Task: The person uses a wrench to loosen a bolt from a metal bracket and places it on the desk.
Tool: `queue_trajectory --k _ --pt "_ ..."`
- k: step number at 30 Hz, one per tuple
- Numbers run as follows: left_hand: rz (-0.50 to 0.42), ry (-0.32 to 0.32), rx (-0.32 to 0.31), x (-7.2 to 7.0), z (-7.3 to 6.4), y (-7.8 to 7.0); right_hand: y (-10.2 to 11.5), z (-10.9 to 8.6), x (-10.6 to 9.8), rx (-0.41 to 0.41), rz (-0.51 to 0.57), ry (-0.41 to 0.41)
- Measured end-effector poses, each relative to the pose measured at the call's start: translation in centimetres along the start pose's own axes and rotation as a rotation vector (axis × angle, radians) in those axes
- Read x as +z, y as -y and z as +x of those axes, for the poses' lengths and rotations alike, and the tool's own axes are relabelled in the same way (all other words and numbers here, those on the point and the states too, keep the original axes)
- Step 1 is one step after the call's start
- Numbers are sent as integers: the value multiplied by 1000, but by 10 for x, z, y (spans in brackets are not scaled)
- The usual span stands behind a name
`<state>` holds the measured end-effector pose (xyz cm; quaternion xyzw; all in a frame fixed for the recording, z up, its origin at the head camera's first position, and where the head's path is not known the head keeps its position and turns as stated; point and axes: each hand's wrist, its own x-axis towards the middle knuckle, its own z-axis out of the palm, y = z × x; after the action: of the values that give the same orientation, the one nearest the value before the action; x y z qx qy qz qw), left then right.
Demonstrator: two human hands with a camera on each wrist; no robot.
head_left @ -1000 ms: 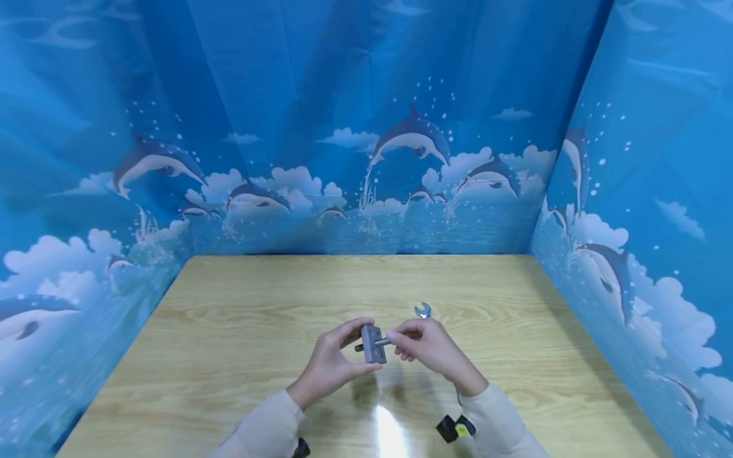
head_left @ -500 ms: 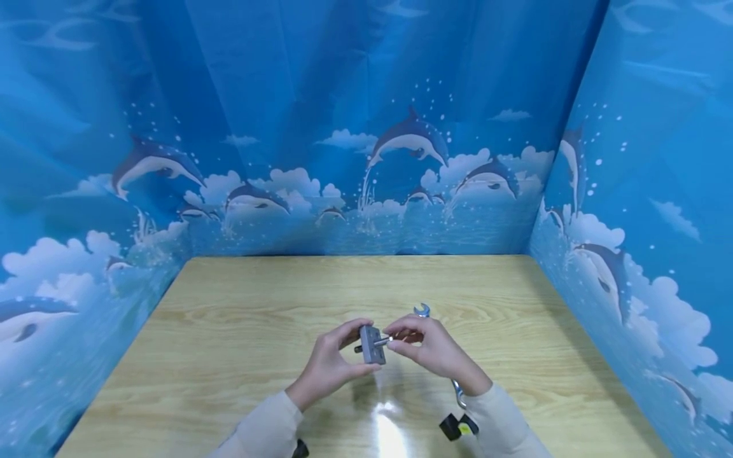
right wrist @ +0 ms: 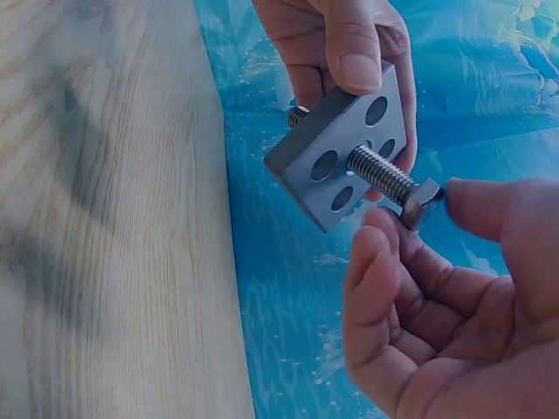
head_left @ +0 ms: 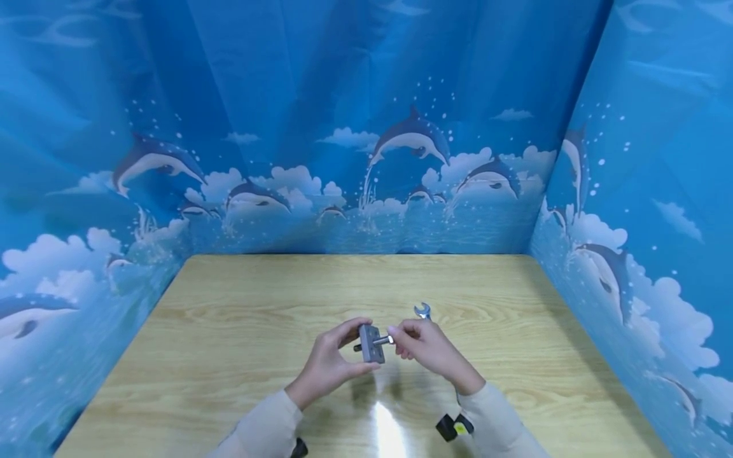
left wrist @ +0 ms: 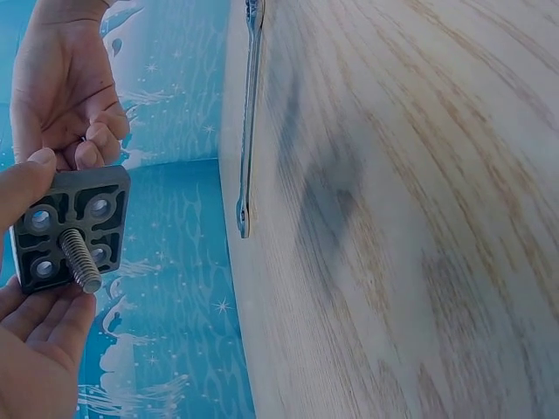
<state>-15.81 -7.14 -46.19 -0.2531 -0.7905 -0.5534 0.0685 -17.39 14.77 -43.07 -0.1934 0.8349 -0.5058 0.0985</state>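
My left hand point(head_left: 328, 369) grips a small square grey metal plate point(right wrist: 301, 144) by opposite edges, above the table. The plate has round holes near its corners. A hex bolt point(right wrist: 383, 173) runs through its middle, and its threaded end point(left wrist: 80, 262) sticks out on the far side, as the left wrist view shows. A stretch of thread lies bare between the plate and the bolt's head point(right wrist: 422, 204). My right hand point(head_left: 428, 348) has the thumb and curled index finger about that head, pinching it, with the other fingers curled below.
A combination wrench point(left wrist: 247, 131) lies on the wooden table point(head_left: 258, 299) behind and under my right hand; its open end point(head_left: 422, 310) shows beyond the fingers. Blue dolphin-print curtains point(head_left: 286, 127) stand at the back and both sides.
My right fingers have loosened, shifted round the bolt head and closed on it again. More of the head shows now than a second ago. The left hand and plate have hardly moved.
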Motion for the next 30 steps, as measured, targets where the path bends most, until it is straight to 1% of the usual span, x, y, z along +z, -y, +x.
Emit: queue_trajectory --k 4,7,13,16,21,26,30 --pt "0 0 1 0 0 0 2 -1 -1 16 10 -7" --pt "0 8 -7 0 -1 0 2 -1 0 8 20 -14" --pt "-2 -4 -18 -3 1 -2 3 0 -1 -96 -15 -42" --pt "8 -10 -14 -4 3 -4 3 1 -3 -126 -25 -44" --pt "22 -7 -8 -4 4 -5 3 1 -5 -114 -50 -20" --pt "11 -3 -16 -4 3 -5 1 -1 -4 -101 -87 6" --pt "3 2 -24 -3 1 -4 1 -2 -4 -50 -45 -20"
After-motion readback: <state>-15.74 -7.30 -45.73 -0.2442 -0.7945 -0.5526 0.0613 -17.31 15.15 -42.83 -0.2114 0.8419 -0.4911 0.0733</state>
